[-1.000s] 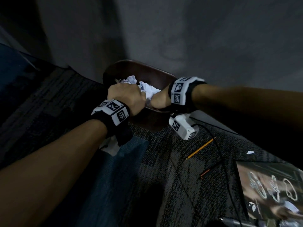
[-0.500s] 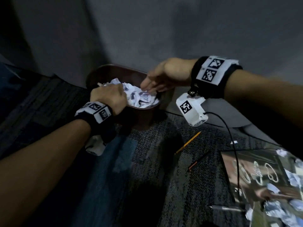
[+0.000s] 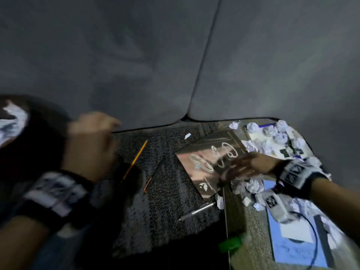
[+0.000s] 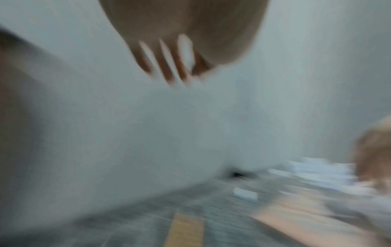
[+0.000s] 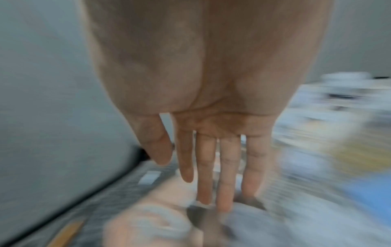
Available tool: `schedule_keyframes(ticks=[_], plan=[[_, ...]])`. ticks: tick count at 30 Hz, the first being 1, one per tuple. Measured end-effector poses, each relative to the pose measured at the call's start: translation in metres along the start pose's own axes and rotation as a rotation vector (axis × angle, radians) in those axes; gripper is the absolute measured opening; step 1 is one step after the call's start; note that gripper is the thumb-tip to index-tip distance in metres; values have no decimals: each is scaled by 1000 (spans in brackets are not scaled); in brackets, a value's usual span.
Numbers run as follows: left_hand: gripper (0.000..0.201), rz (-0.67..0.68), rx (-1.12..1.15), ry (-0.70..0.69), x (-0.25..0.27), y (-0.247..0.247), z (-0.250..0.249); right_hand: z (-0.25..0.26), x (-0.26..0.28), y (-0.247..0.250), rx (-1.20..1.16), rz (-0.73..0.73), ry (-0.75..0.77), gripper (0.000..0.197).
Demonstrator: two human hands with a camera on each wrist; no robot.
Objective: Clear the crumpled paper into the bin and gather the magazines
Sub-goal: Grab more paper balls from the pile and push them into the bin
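1. Paper-clearing is the step in hand: crumpled paper (image 3: pixel 251 186) lies heaped beside the glossy magazine (image 3: pixel 206 162); the bin (image 3: pixel 39 121) sits far left.
2. Right hand (image 3: pixel 243 168), fingers straight and empty, hovers over the heap.
3. Left hand (image 3: pixel 91 143) looks loosely curled, empty.
4. Next, likely: scoop a handful and carry it binward.

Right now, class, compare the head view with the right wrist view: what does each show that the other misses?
Head view only: the bin holding crumpled paper, the left hand, a silver pen and a green object. Right wrist view only: the palm side of the right hand, fingers straight, holding nothing. Both: the right hand over the glossy magazine, the yellow pencil, and paper balls.
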State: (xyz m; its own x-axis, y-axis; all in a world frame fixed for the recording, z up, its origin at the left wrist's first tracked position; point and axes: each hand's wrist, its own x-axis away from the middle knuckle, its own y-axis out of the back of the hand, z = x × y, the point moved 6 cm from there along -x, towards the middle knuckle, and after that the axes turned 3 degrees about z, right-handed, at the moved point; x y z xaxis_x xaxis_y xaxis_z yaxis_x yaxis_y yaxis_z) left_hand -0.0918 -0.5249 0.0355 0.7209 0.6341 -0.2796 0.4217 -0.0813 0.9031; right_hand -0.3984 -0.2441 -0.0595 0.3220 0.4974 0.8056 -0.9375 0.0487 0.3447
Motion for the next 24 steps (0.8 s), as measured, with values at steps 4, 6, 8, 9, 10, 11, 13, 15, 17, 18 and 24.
schedule_keyframes(ticks=[4, 6, 8, 9, 10, 11, 13, 15, 17, 18, 24], plan=[[47, 499, 155, -126, -39, -160, -103, -91, -6, 17, -148, -66, -14, 23], [53, 600, 107, -48, -65, -224, -108, -113, -6, 23, -191, -132, 67, 21], [53, 629, 20, -29, -84, -262, -112, -121, 4, 32, -121, -260, 180, 22], [51, 633, -31, -41, -91, -273, -114, -122, 12, 36, -62, -329, 225, 22], [48, 636, -60, -60, -96, -280, -117, -124, 21, 39, -11, -393, 242, 21], [44, 651, -68, -54, -98, -284, -119, -125, 28, 40, 49, -451, 256, 23], [30, 655, -24, -16, -102, -286, -117, -121, 37, 29, 257, -484, 318, 48], [15, 622, 3, 1, -105, -279, -114, -110, 32, 3, 449, -392, 402, 82], [6, 619, 14, 11, -109, -273, -113, -104, 16, -24, 616, -352, 373, 93], [5, 609, 30, 14, -111, -269, -117, -104, 6, -34, 646, -360, 339, 93], [2, 507, 328, -253, -68, -261, -235, -114, -15, -47, 667, -552, 263, 57]])
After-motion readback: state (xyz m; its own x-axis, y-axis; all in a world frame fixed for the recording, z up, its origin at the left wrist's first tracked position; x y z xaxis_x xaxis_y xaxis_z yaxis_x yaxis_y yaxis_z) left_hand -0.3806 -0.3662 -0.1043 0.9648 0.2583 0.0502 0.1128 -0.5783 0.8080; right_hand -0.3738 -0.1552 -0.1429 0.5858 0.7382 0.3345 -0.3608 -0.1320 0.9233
